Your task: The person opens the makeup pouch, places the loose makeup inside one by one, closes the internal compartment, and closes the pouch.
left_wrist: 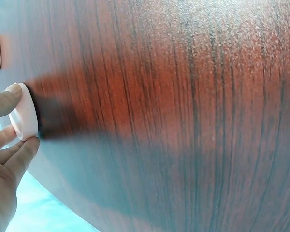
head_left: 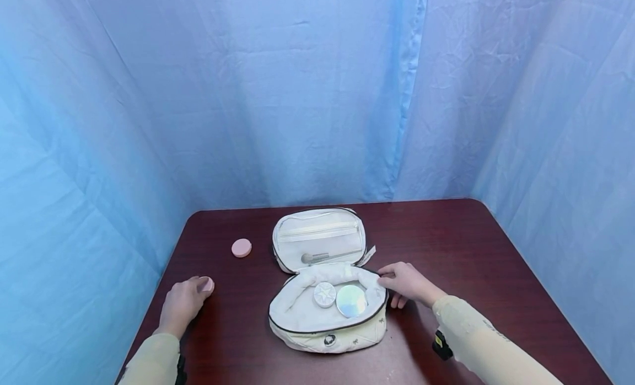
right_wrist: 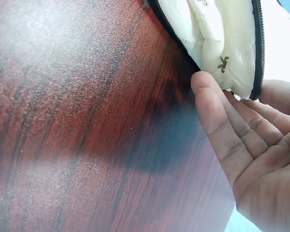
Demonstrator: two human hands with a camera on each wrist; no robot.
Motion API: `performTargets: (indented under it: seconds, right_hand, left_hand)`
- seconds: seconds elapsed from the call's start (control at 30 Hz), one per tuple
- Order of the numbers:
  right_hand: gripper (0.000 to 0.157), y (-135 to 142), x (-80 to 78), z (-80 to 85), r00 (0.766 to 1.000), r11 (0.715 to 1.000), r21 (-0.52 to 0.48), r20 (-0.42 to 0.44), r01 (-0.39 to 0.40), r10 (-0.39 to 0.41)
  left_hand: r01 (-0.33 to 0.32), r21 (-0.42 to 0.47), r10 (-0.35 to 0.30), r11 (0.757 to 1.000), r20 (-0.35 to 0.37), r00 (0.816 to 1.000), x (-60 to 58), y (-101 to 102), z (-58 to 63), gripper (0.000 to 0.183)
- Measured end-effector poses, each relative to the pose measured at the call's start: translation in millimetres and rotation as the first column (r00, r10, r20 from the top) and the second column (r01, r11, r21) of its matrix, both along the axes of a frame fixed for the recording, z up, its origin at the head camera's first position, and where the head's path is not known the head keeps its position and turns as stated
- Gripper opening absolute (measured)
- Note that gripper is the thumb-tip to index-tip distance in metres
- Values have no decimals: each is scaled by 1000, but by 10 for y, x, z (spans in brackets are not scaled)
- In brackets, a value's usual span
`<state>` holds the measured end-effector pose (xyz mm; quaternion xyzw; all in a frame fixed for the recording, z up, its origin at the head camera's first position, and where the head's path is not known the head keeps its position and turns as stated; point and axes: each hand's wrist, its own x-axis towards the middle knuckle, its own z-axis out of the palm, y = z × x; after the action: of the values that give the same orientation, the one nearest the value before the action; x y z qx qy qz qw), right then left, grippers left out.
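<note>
Across the counter (head_left: 441, 236), with twelve o'clock towards the curtain (head_left: 317, 126), the left hand (head_left: 182, 303) pinches a pink disc (head_left: 207, 285) at the open bag's (head_left: 300, 339) nine. The right hand (head_left: 410, 283), partly open, pinches the rim at three. Inside, a star tin (head_left: 324, 294) has a shiny disc (head_left: 351, 301) at its three.

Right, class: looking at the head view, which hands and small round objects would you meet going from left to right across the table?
Left hand → pink disc in its grip → loose pink disc → star-patterned round case → shiny round disc → right hand.
</note>
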<state>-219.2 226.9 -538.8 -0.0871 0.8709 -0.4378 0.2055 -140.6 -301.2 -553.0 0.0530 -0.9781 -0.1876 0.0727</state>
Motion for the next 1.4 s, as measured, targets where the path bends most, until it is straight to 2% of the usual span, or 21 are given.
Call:
performTargets:
  seconds: [0.4, 0.73, 0.87, 1.0, 1.2, 1.3, 1.4]
  right_hand:
    - [45, 6, 4, 13, 1000, 1000, 0, 10, -17, 17]
    - [45, 24, -6, -4, 999, 999, -10, 12, -35, 36]
    - [45, 20, -6, 6, 999, 999, -2, 6, -43, 43]
    - [44, 11, 1, 20, 999, 999, 9, 3, -41, 41]
    - [42, 6, 7, 17, 999, 999, 8, -11, -39, 39]
    - [42, 9, 3, 9, 999, 999, 9, -15, -43, 43]
    - [42, 8, 2, 5, 999, 999, 8, -10, -44, 45]
  left_hand:
    - [63, 55, -66, 996, 50, 997, -75, 157, 162, 42]
    - [162, 91, -167, 983, 50, 985, -148, 516, 373, 47]
    - [224, 75, -225, 972, 6, 974, -158, 696, 432, 45]
    - [301, 64, -299, 951, -41, 953, -165, 872, 476, 41]
    - [412, 62, -410, 909, -40, 911, -142, 1112, 533, 37]
    - [472, 48, -470, 880, -47, 882, -130, 1221, 547, 37]
    - [542, 26, -540, 840, -62, 840, -120, 1311, 555, 38]
